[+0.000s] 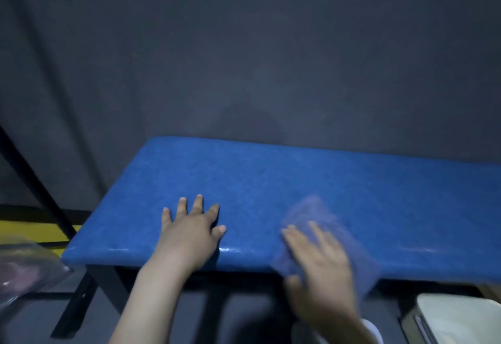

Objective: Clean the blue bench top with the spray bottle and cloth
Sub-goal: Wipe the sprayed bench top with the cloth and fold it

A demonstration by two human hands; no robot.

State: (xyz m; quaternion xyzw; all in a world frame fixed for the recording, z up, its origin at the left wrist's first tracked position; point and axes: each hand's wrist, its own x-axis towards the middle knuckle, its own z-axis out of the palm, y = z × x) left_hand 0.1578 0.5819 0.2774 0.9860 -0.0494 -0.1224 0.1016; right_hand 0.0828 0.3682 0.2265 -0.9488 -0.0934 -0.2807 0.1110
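Left hand [189, 231] flat, fingers spread, resting on blue tabletop [379, 189]. Right hand [320, 265], blurred, fingers straight, presses cloth [311, 210] at tabletop's near edge.

Left hand [191, 231] flat, fingers spread; right hand [320, 267] flat, blurred.

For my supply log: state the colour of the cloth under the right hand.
The cloth is a muted purplish blue, motion-blurred, seen in the head view.
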